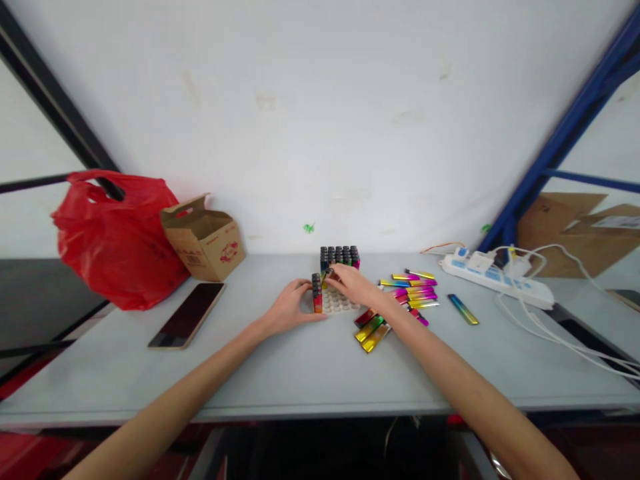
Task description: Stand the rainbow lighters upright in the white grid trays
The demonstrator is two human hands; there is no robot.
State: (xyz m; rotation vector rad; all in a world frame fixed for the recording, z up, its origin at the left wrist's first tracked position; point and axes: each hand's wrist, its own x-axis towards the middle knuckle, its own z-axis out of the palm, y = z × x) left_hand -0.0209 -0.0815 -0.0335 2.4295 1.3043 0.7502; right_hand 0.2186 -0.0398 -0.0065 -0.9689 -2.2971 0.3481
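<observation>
A white tray with round holes (341, 298) lies on the table, its back filled with upright black-topped lighters (340, 257). At its left side stands a short row of lighters, the nearest one a red lighter (317, 303). My left hand (287, 309) rests beside this row, thumb stretched along the tray's front left corner and fingers at the row's side. Over the tray, my right hand (350, 283) pinches a lighter (325, 280) with some yellow on it, close behind the row. Right of the tray, several shiny coloured lighters (415, 293) lie in a loose pile, partly under my right forearm.
A blue and yellow lighter (463, 309) lies apart at the right, near a white power strip (497, 277) with cables. On the left are a phone (187, 316), an open cardboard box (205, 240) and a red plastic bag (117, 240). A white wall stands behind.
</observation>
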